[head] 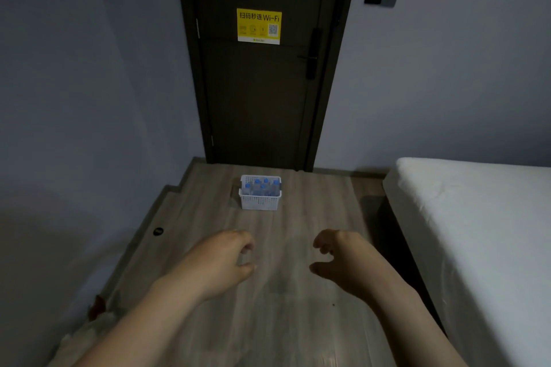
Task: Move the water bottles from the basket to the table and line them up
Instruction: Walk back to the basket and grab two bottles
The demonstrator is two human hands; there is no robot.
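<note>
Only one view here, a wide-angle cam on the person's head, aimed forward and tilted down. Both forearms (pixel 167 301) stick in from the bottom edge, so they're the closest thing to the lens. The floor (pixel 283 322) runs away from it up the middle, with the basket (pixel 260 202) well off, small, about centre frame. The door (pixel 256 98) is straight ahead at the far end, its top cut off. Bed (pixel 477 217) fills the right edge, wall (pixel 74 98) the left, both cut by the frame
</note>
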